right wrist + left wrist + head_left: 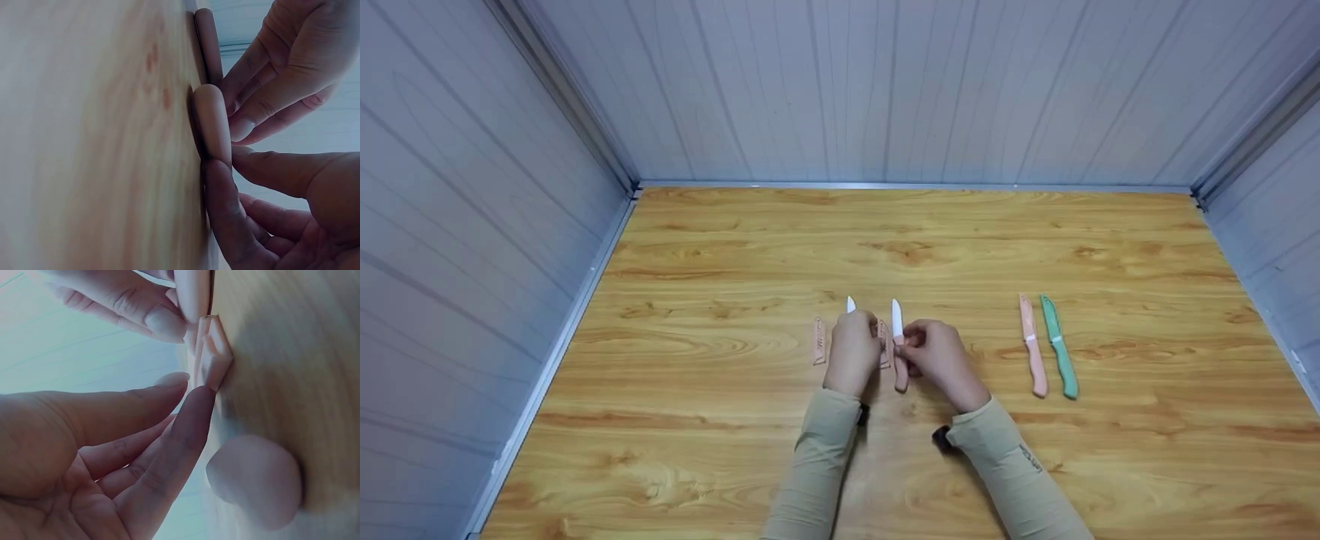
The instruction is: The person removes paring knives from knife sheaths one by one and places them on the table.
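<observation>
My right hand [941, 356] pinches the pink handle [212, 121] of a knife with a white blade [897, 319], low over the table, blade pointing away. Just left of it lies a pink knife sheath [884, 358], partly covered by my left hand [853, 352]. In the left wrist view the left thumb and index finger [188, 424] pinch the edge of that sheath [218, 360]. A second white-bladed knife [850, 304] lies beneath the left hand, which hides most of it; its rounded pink handle end [259, 484] shows in the left wrist view.
Another pink sheath [819, 341] lies left of the left hand. Over to the right, a pink knife [1033, 349] and a green knife [1060, 349] lie side by side in their sheaths. Panel walls [855, 90] bound the wooden table [697, 450] at the back and sides.
</observation>
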`<state>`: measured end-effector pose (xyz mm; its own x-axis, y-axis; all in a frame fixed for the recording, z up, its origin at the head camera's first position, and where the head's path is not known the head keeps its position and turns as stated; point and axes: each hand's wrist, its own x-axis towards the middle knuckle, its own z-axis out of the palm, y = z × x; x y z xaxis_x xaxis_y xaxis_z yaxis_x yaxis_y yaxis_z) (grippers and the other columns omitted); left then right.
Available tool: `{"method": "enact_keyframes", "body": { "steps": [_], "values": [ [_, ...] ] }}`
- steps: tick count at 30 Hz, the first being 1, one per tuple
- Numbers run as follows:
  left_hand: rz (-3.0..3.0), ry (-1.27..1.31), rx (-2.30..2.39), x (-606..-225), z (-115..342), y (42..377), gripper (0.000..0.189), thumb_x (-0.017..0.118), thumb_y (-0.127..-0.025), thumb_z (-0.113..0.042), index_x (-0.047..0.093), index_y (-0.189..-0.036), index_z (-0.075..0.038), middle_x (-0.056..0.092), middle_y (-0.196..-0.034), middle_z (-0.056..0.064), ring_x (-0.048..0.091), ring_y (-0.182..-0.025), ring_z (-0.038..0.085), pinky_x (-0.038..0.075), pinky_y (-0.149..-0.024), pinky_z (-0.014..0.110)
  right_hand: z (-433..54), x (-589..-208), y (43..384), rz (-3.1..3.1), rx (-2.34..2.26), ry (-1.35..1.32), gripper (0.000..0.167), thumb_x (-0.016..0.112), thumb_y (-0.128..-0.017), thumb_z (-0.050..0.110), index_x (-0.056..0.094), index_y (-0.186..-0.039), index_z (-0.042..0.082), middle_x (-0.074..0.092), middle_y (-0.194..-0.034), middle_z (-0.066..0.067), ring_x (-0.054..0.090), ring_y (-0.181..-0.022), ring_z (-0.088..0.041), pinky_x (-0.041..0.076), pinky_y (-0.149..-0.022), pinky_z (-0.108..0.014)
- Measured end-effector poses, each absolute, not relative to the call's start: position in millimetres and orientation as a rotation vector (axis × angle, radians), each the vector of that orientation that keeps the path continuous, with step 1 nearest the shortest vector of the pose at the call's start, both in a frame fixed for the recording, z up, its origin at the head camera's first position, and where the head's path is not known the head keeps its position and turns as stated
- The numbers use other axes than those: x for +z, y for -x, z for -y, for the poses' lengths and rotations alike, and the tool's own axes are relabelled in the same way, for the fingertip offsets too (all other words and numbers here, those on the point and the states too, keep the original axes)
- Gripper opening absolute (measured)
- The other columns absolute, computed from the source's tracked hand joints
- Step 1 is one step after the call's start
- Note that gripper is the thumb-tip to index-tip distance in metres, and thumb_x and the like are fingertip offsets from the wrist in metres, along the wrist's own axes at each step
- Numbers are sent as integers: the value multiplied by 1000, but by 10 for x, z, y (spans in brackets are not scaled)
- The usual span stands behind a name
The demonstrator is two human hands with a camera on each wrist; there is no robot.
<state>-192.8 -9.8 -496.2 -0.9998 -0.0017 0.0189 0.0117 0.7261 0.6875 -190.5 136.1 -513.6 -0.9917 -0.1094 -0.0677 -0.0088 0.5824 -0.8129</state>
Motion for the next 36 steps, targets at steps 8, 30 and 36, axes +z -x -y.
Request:
{"method": "enact_keyframes", "body": {
  "steps": [8,30,36],
  "values": [
    [2859,-5,-1188,-4871,107,1903,20,61,-77,11,70,-93,4,65,-84,12,62,-76,24,51,-69,34,-1467,-5044,1914,-2618,-1429,115,26,72,-82,3,66,-106,-6,64,-78,-7,62,-61,-17,51,-54,-28],
    [2876,198,-1162,-4689,99,1856,33,65,-93,-23,66,-116,0,67,-108,14,63,-89,23,50,-81,37,-1575,-4644,1734,-2798,-1176,696,44,69,-89,17,57,-127,-2,58,-124,-17,53,-115,-32,42,-97,-47],
    [2879,379,-1080,-4727,27,1836,32,65,-92,-18,64,-119,1,66,-109,13,64,-91,22,51,-83,36,-1651,-4658,1585,-2821,-1084,749,49,68,-90,19,54,-132,1,50,-134,-17,46,-125,-33,37,-102,-49]
  ]
}}
